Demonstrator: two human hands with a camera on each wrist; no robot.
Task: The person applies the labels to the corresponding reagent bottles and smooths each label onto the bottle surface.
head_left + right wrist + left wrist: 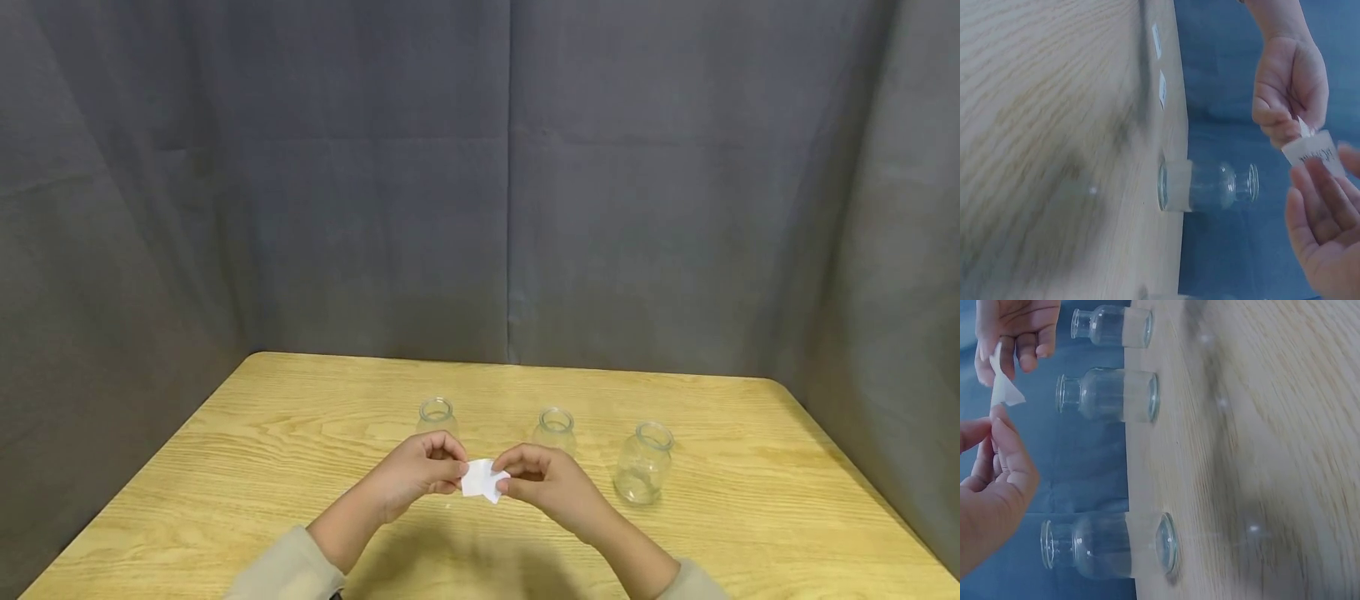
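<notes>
A small white paper label [480,480] is held up between both hands, above the table and in front of the glass jars. Dark handwriting shows on the side of the label [1316,152] facing the right wrist camera; one corner bends outward. My left hand [416,477] pinches its left edge between thumb and fingertips. At the opposite edge, my right hand [551,487] pinches it the same way. Behind the hands stand a left glass jar [437,410] and a middle glass jar [555,429], both partly hidden. A right glass jar [643,467] is beside the right hand.
Two small white slips [1157,41] lie on the wooden table [225,500], showing in the right wrist view. Grey curtains [375,208] enclose the table at the back and sides. All three jars stand upright and lidless.
</notes>
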